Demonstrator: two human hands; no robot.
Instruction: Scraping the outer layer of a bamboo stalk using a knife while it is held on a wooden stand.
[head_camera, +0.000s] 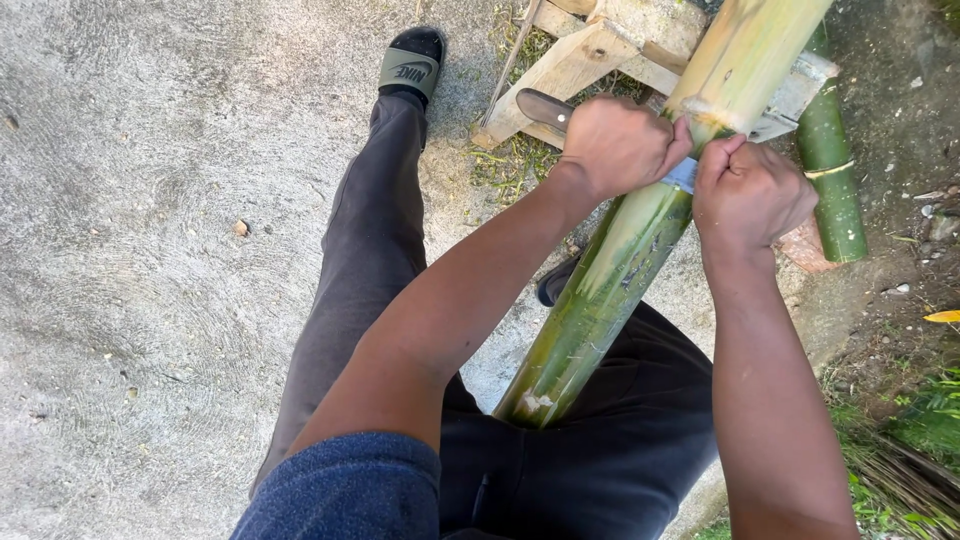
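A thick green bamboo pole (610, 280) runs from between my legs up to the top right, its upper part pale and scraped. My left hand (620, 145) is shut on the dark wooden handle (541, 107) of a broad knife laid across the pole. My right hand (752, 195) is a fist on the far end of the blade (795, 95), just right of the pole. A short strip of blade (683, 174) shows between the two hands. Both hands press against the bamboo.
A pale wooden frame (590, 55) stands behind the pole. A second, thinner green bamboo piece (832, 170) lies at the right. My left leg stretches out over grey concrete (150, 250), foot in a dark slide sandal (411, 62). Grass and shavings lie at the lower right (900, 450).
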